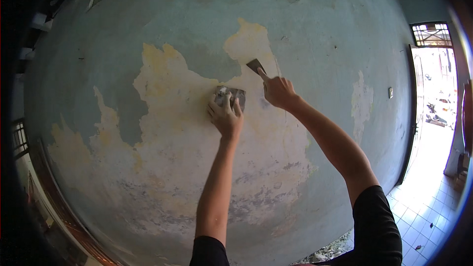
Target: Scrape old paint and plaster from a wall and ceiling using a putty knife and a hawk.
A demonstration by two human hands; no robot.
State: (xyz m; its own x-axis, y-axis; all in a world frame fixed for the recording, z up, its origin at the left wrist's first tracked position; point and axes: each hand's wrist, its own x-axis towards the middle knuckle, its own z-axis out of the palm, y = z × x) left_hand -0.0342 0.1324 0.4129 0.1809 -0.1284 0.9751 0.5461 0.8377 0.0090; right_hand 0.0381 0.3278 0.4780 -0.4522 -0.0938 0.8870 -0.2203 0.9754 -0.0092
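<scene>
A wall with peeling blue-green paint (310, 44) stands before me, with a large bare patch of pale plaster (173, 125) in its middle. My right hand (279, 89) grips a scraper (256, 66), its flat dark blade lying against the bare patch near the paint's edge, the index finger stretched along it. Lower and to the left, my left hand (226, 114) holds a dark, roughly square flat plate (237, 96) with whitish residue on it, close to the wall. Its exact kind cannot be told, and the fingers cover part of it.
Paint flakes and debris (329, 249) lie at the wall's foot, at the lower right. A light switch (390, 92) sits on the wall beside an open doorway (434, 118). White floor tiles (417, 225) lie at the right. A wooden frame (66, 214) runs along the lower left.
</scene>
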